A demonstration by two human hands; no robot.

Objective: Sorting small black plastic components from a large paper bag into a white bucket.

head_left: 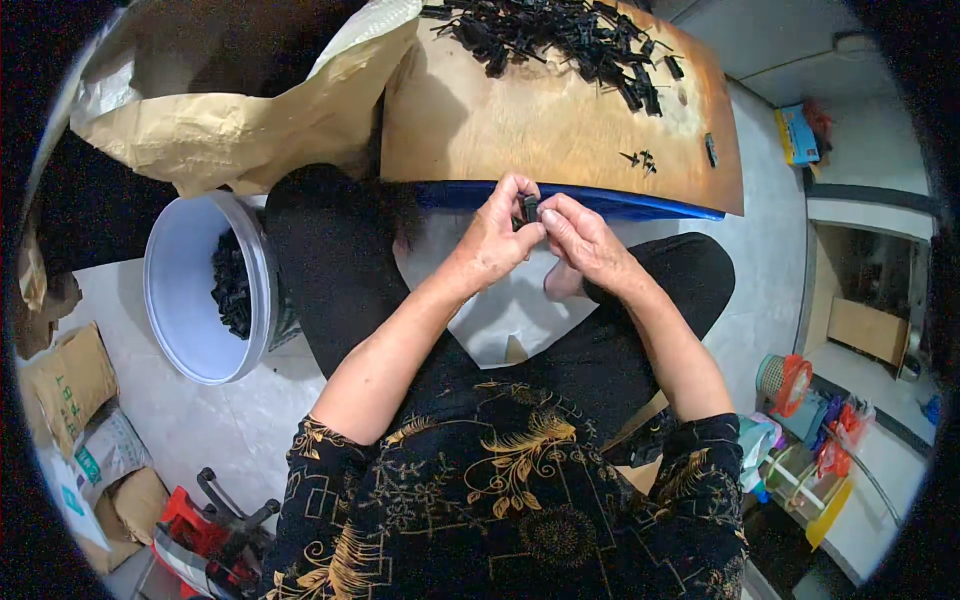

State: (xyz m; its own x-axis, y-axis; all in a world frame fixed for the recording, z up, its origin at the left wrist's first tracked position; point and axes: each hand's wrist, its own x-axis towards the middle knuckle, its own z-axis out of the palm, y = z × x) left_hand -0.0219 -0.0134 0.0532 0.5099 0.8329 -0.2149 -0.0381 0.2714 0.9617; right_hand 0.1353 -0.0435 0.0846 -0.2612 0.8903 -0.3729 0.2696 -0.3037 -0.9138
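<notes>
Two hands meet just in front of the near edge of the wooden tabletop (520,120), and between them sits a small black plastic part (530,209). The left hand (492,240) pinches it with thumb and forefinger from the left, and the right hand (583,240) closes its fingertips on it from the right, so both are pressed together around the one piece. Both forearms rise from the lower edge and bend inward, elbows out, wrists held above the lap. Judging by how things lie, the work looks partly done: a heap of black parts (560,35) is spread across the far side of the tabletop, a few loose pieces (640,158) lie nearer, and a white bucket (185,300) on the floor to the left holds a modest layer of similar black pieces (232,285), well short of full. Behind the bucket slumps a large tan sack (230,120), and smaller bags (70,380) sit at the left edge
</notes>
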